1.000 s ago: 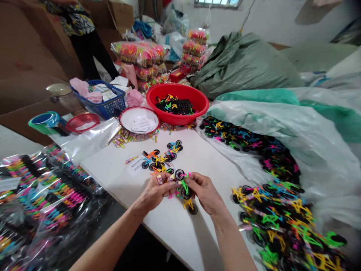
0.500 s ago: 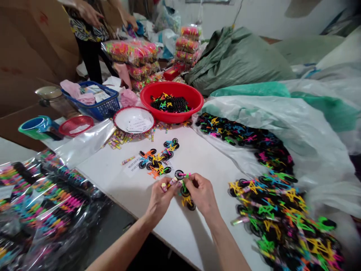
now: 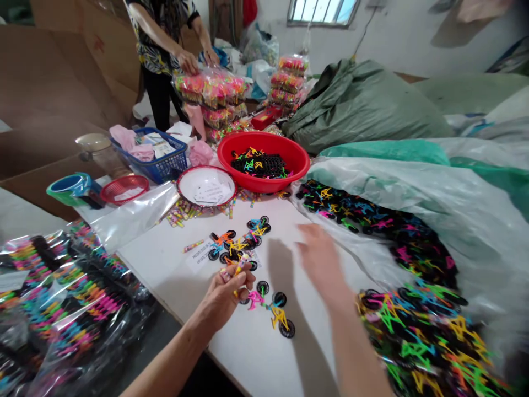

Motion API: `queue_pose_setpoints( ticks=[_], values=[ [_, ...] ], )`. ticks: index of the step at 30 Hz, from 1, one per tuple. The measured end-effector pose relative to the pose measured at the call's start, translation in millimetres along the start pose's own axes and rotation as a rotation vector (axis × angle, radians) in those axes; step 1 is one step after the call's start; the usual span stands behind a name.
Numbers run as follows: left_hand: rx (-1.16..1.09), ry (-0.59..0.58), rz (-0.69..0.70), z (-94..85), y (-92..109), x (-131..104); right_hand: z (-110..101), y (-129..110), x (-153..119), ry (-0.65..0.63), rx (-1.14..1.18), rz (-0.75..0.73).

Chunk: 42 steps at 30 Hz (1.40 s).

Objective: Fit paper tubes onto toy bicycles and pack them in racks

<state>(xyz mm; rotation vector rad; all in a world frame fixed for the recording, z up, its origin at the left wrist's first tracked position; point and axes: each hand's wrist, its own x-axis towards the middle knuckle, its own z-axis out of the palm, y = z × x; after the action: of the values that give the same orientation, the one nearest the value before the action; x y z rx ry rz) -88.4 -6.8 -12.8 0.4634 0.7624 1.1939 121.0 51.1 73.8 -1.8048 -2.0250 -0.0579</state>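
My left hand [image 3: 225, 295] is closed on small candy rolls in yellow and pink wrappers [image 3: 240, 267], held above the white tabletop [image 3: 165, 270]. Just right of its fingertips lie a pink toy bicycle [image 3: 257, 299] and a yellow toy bicycle [image 3: 280, 317] with black wheels. Over the table's right half is my right hand [image 3: 320, 262], smeared by motion, so its fingers cannot be made out. Beyond my left hand rests a cluster of toy bicycles [image 3: 235, 248], partly on a printed paper slip [image 3: 200, 256]. A single candy roll [image 3: 193, 246] lies beside that slip.
Heaped toy bicycles [image 3: 425, 353] cover the right side. A red basin [image 3: 303, 165] of bicycles, a white bowl [image 3: 190, 184] with slips and a blue basket [image 3: 176, 162] stand at the back. Bagged toys [image 3: 70, 292] lie left. A co-worker's hands [image 3: 190, 62] touch packed bags.
My right hand has moved away from my left, outward to the right. The pink bicycle between my hands now lies on the table. The view has tilted upward, and the co-worker's hands have come down onto a bag.
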Motion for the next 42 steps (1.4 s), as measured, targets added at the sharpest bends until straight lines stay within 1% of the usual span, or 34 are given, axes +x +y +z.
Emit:
queue_pose_setpoints(
  ticks=[1, 2, 3, 4, 5, 6, 8, 9, 11, 13, 15, 17, 19, 21, 23, 25, 27, 28, 29, 30, 33, 34, 35, 37, 39, 42],
  values=[
    [-0.049, -0.009, -0.019, 2.7, 3, 1, 27, -22, 17, -0.05, 0.016, -0.092],
    [-0.068, -0.009, -0.028, 4.9, 6, 2, 52, -39, 32, -0.149, -0.001, -0.259],
    [-0.056, -0.003, -0.018, 6.3, 10, 3, 72, -50, 42, -0.2, -0.028, -0.314],
    [-0.012, 0.006, 0.001, 6.8, 14, 4, 88, -55, 48, -0.23, -0.044, -0.355],
    [0.058, 0.012, 0.026, 6.3, 17, 5, 98, -53, 50, -0.234, -0.051, -0.367],
    [0.143, 0.014, 0.051, 5.3, 20, 7, 102, -46, 47, -0.208, -0.042, -0.349],
    [0.288, 0.012, 0.086, 3.6, 21, 13, 98, -24, 32, -0.138, -0.002, -0.3],
    [0.32, 0.016, 0.095, 4.1, 20, 16, 92, -14, 23, -0.116, 0.007, -0.272],
    [0.315, 0.047, 0.1, 9.8, 14, 24, 80, -2, 5, -0.124, -0.022, -0.24],
    [0.288, 0.073, 0.093, 22.1, 7, 32, 72, -3, -8, -0.164, -0.102, -0.252],
    [0.298, 0.047, 0.082, 37.5, 2, 38, 69, -14, -15, -0.193, -0.167, -0.271],
    [0.377, 0.019, 0.116, 50.6, 2, 42, 65, -27, -18, -0.205, -0.15, -0.232],
    [0.508, 0.037, 0.182, 57.5, 4, 42, 55, -33, -21, -0.217, 0.021, -0.158],
    [0.626, 0.042, 0.208, 58.2, 7, 39, 43, -30, -25, -0.294, 0.318, -0.078],
    [0.684, -0.017, 0.164, 55.7, 6, 33, 31, -18, -33, -0.449, 0.641, 0.044],
    [0.678, -0.09, 0.107, 53.2, 1, 26, 26, -6, -43, -0.584, 0.882, 0.23],
    [0.611, -0.111, 0.069, 52.1, -6, 21, 24, 4, -52, -0.636, 1.011, 0.392],
    [0.564, -0.103, 0.059, 51.9, -9, 19, 23, 8, -55, -0.627, 1.038, 0.434],
    [0.523, -0.089, 0.055, 51.9, -12, 18, 21, 10, -57, -0.588, 1.045, 0.449],
    [0.495, -0.073, 0.057, 51.8, -14, 17, 18, 11, -58, -0.518, 1.037, 0.443],
    [0.434, -0.082, 0.046, 51.5, -19, 14, 5, 9, -55, -0.196, 0.982, 0.406],
    [0.399, -0.105, 0.028, 51.5, -20, 12, 1, 8, -54, -0.142, 0.981, 0.393],
    [0.358, -0.132, 0.006, 51.5, -21, 10, -1, 6, -54, -0.14, 0.997, 0.382],
    [0.28, -0.174, -0.02, 51.6, -22, 6, 0, 3, -56, -0.232, 1.073, 0.378],
    [0.237, -0.19, -0.027, 51.5, -24, 2, 6, 2, -62, -0.312, 1.172, 0.419],
    [0.189, -0.199, -0.053, 51.2, -23, -1, 12, 3, -72, -0.313, 1.306, 0.495]
  ],
)
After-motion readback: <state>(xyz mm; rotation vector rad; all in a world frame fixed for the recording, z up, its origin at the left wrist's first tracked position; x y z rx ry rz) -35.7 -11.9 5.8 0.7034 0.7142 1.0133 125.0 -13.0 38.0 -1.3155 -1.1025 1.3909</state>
